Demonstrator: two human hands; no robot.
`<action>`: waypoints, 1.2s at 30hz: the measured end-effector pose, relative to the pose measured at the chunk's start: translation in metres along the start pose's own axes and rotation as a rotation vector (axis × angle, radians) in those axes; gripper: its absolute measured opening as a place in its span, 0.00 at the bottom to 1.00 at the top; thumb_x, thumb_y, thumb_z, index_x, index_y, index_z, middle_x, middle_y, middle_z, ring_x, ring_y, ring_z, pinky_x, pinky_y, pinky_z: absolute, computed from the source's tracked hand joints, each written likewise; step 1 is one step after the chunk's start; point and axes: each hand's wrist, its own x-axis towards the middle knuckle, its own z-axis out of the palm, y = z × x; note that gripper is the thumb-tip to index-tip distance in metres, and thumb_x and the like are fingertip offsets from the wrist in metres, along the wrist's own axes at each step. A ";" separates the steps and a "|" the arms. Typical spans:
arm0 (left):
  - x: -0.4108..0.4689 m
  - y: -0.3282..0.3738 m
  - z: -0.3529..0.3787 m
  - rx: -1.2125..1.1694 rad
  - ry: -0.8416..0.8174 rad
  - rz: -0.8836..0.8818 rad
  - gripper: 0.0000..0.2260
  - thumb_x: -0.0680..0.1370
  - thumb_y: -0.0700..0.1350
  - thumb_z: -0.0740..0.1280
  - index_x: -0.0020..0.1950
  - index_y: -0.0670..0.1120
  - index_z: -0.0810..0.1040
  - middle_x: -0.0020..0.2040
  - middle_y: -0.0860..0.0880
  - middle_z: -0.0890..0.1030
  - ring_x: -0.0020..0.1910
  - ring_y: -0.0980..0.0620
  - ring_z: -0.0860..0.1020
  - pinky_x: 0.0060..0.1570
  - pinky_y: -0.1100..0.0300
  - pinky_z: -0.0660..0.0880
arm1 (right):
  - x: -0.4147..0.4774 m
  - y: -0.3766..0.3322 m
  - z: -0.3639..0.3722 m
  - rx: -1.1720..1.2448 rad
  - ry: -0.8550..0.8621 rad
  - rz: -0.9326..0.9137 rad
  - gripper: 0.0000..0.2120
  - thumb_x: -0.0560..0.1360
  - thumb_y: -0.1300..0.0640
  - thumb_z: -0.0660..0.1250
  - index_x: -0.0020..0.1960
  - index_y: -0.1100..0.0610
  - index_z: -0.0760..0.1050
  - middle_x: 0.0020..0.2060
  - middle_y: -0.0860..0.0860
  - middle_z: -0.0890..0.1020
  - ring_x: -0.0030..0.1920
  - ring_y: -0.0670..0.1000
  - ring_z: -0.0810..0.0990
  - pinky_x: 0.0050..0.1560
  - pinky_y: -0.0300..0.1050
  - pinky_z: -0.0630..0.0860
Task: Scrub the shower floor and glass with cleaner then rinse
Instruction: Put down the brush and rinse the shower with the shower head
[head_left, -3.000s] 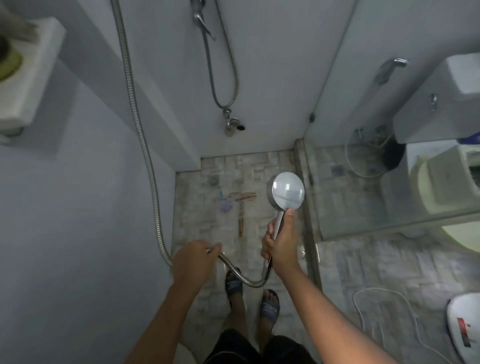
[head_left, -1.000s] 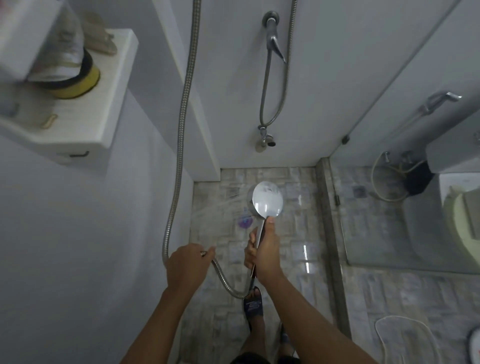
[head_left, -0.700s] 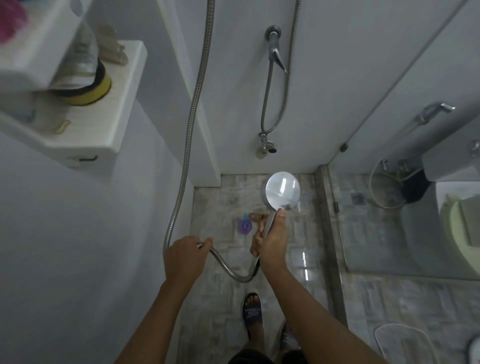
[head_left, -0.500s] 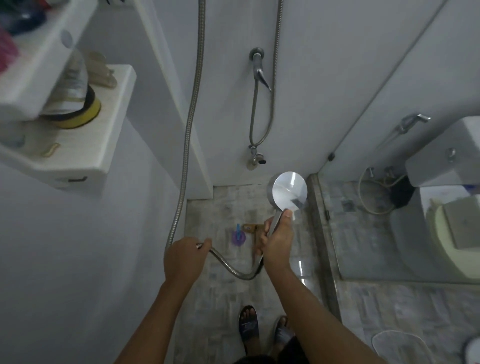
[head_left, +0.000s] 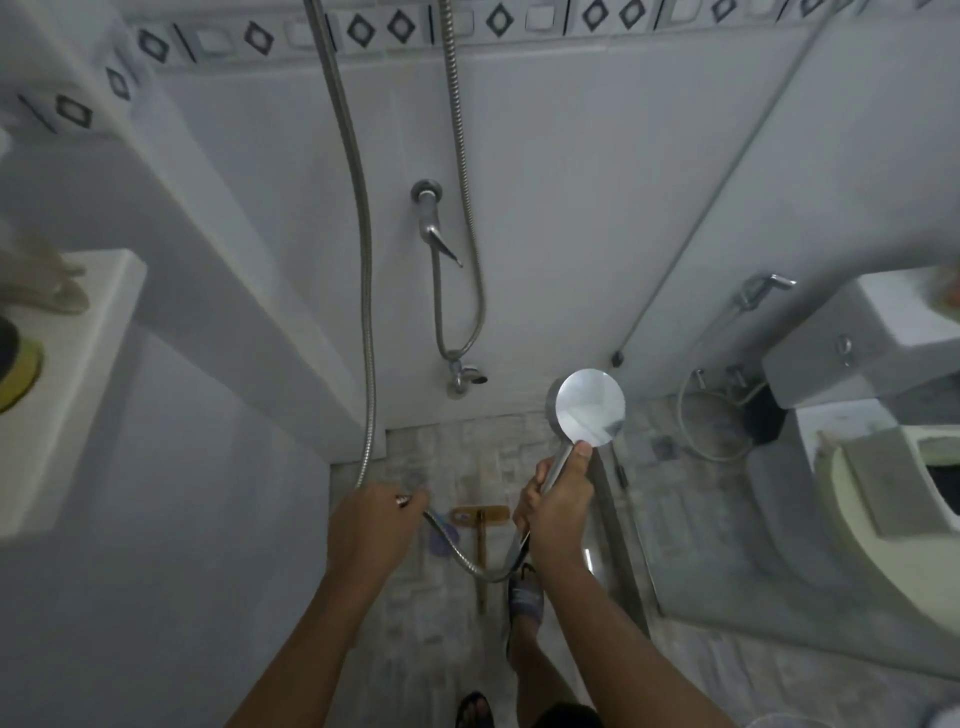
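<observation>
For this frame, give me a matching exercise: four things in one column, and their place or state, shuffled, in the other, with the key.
Things:
1. shower head
2. hose
3. brush
4. sponge

Places or states:
A. lying on the shower floor
B. sitting on the shelf
C. held up by its handle in the right hand
D. gripped in the left hand

Pairs: 1-C, 2-D, 3-A, 4-B
</observation>
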 end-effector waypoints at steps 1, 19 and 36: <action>0.014 0.012 0.000 -0.023 -0.002 0.012 0.20 0.77 0.56 0.70 0.30 0.44 0.79 0.35 0.44 0.83 0.37 0.42 0.82 0.36 0.56 0.76 | 0.013 -0.005 0.005 -0.004 0.007 0.003 0.33 0.70 0.24 0.54 0.31 0.55 0.68 0.23 0.53 0.65 0.23 0.50 0.62 0.26 0.41 0.61; 0.250 0.159 -0.032 -0.053 0.179 -0.005 0.36 0.79 0.73 0.51 0.24 0.47 0.69 0.28 0.46 0.78 0.29 0.46 0.78 0.35 0.55 0.76 | 0.209 -0.110 0.113 0.055 -0.069 0.048 0.31 0.77 0.28 0.53 0.35 0.54 0.69 0.23 0.52 0.67 0.23 0.50 0.64 0.27 0.41 0.64; 0.245 0.147 -0.056 -0.107 0.165 -0.116 0.31 0.82 0.64 0.56 0.27 0.45 0.74 0.33 0.44 0.80 0.35 0.42 0.79 0.38 0.55 0.76 | 0.199 -0.144 0.135 -0.002 -0.228 -0.158 0.32 0.75 0.29 0.54 0.37 0.59 0.69 0.27 0.56 0.64 0.24 0.50 0.62 0.26 0.41 0.61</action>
